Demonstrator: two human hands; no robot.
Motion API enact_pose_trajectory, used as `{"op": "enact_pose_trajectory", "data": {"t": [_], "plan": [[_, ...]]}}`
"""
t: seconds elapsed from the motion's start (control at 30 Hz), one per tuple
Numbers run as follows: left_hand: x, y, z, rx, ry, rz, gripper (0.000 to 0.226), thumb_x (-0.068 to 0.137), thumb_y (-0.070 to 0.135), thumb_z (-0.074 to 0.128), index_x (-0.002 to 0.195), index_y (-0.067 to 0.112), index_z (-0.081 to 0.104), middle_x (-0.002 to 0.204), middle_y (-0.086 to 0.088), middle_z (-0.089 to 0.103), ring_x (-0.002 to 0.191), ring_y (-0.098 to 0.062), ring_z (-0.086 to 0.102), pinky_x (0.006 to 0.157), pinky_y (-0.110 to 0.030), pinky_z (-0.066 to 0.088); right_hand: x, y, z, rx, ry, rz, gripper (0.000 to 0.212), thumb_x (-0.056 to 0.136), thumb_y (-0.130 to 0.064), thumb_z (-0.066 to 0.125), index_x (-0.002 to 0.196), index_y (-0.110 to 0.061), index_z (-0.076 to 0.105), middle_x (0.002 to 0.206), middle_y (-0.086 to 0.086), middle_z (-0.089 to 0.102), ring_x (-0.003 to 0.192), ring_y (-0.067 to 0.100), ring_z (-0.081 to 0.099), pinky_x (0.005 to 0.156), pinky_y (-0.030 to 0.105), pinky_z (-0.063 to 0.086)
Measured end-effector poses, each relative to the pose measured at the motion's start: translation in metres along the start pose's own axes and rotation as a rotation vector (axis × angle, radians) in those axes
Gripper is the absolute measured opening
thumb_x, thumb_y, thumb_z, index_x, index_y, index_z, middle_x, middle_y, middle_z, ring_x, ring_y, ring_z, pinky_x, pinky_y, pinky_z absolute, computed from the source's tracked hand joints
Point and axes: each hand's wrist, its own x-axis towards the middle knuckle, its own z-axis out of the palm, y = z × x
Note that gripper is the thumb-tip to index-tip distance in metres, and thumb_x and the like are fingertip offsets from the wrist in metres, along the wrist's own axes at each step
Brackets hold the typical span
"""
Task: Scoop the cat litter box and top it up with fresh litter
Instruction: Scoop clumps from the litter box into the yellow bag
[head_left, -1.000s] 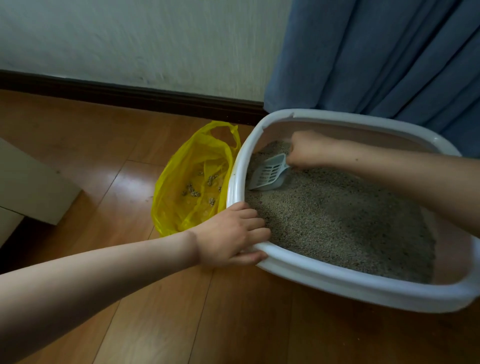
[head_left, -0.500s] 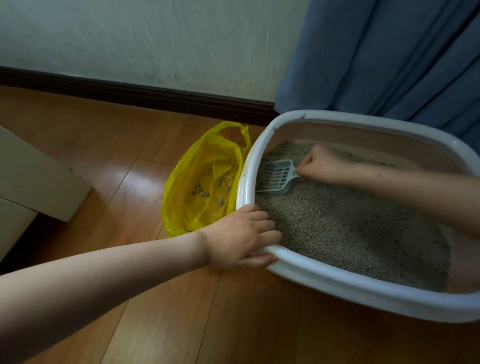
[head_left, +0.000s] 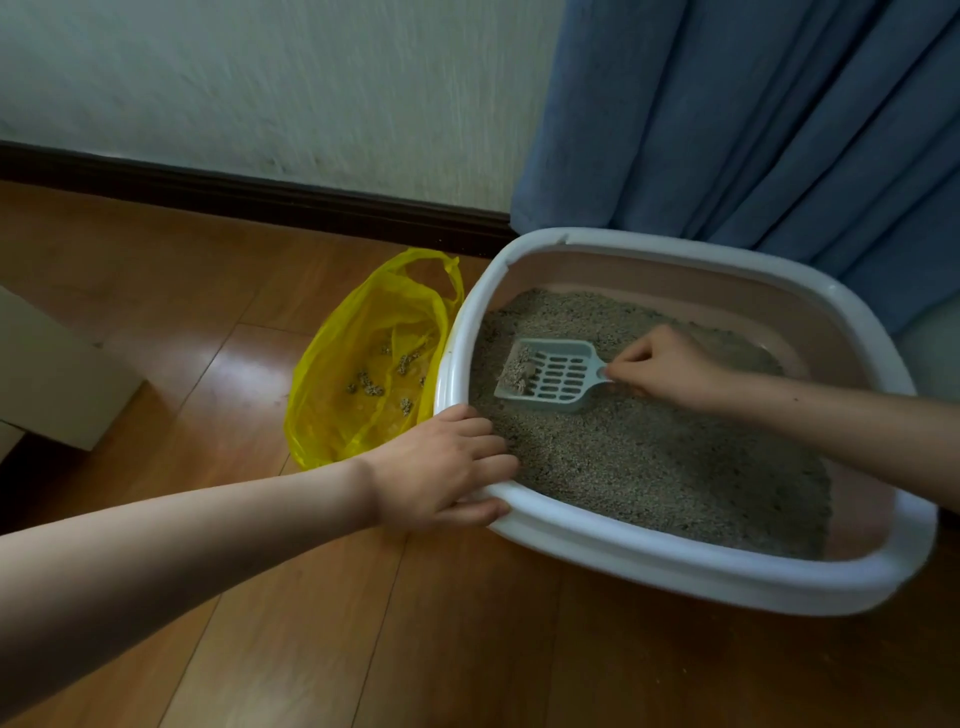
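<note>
A white plastic litter box (head_left: 649, 564) filled with grey litter (head_left: 649, 467) sits on a wooden floor (head_left: 363, 649). The left hand (head_left: 441, 467) grips its near rim. The right hand (head_left: 670, 366) pinches the handle of a pale slotted plastic scoop (head_left: 550, 375) holding a clump, beside an open yellow plastic bag (head_left: 358, 364).

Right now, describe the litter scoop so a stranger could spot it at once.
Find the white-rimmed litter box on the wooden floor below the blue curtain. Inside, near its left end, the scoop lies on the grey litter, its handle pinched by the right hand. It is the only pale grey-green slotted plastic piece there, with a clump at its front edge.
</note>
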Motion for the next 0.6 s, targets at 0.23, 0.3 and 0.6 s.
{"op": "enact_pose_trajectory", "data": {"t": [0.23,0.3,0.6], "plan": [[0.002,0.001,0.000,0.021,-0.004,-0.002,0.028,0.098,0.044,0.046,0.096,0.017,0.056,0.089,-0.001,0.057,0.084,-0.022,0.050,0.086,-0.034,0.035,-0.009,0.010,-0.011,-0.019,-0.037,-0.020,0.022,0.087,-0.022,0.066,0.075,-0.006,0.075,0.054,0.005,0.056,0.049,0.016,0.042,0.048,0.027,0.034],[0.002,0.002,-0.001,0.019,-0.006,-0.006,0.029,0.098,0.044,0.045,0.096,0.017,0.056,0.088,-0.001,0.056,0.083,-0.023,0.050,0.085,-0.035,0.036,-0.010,0.011,-0.013,-0.020,-0.046,-0.016,0.022,0.087,-0.021,0.066,0.073,-0.006,0.075,0.054,0.007,0.054,0.050,0.019,0.041,0.049,0.029,0.033],[0.002,0.003,-0.002,0.027,-0.031,-0.018,0.031,0.098,0.046,0.044,0.097,0.018,0.057,0.089,0.000,0.057,0.084,-0.021,0.050,0.088,-0.034,0.036,-0.013,0.006,-0.018,-0.021,-0.020,0.004,0.020,0.088,-0.024,0.066,0.079,-0.009,0.076,0.051,0.002,0.055,0.046,0.013,0.042,0.049,0.028,0.035]]}}
